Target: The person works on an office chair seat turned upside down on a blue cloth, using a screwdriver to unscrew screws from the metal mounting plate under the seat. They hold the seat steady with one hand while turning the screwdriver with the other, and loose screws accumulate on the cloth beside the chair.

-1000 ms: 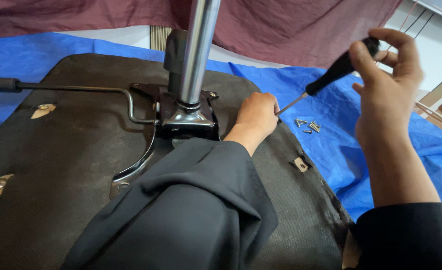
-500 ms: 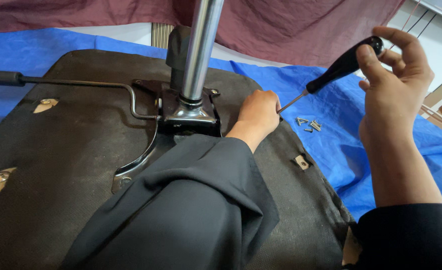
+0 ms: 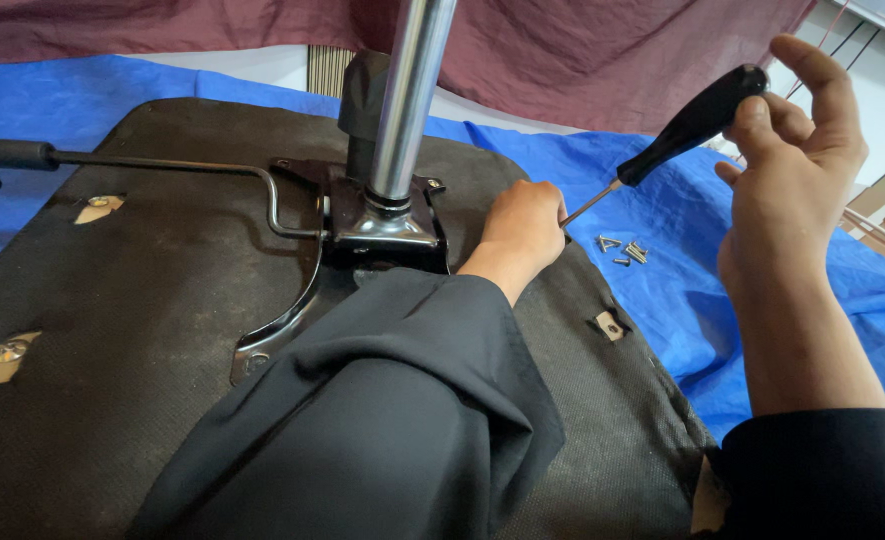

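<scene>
Here the right hand (image 3: 798,165) is raised, its fingers curled loosely around the black handle of a screwdriver (image 3: 678,135) whose thin shaft slants down to the left hand (image 3: 523,228), which is closed in a fist at the tip, just right of the black mounting plate (image 3: 388,225). The upturned chair seat (image 3: 143,330) lies on a blue tarp (image 3: 683,260) with maroon cloth (image 3: 583,60) behind. A chrome gas column (image 3: 411,100) rises from the plate (a lever (image 3: 163,162) runs leftward), and loose screws (image 3: 623,250) lie on the tarp near the shaft.
</scene>
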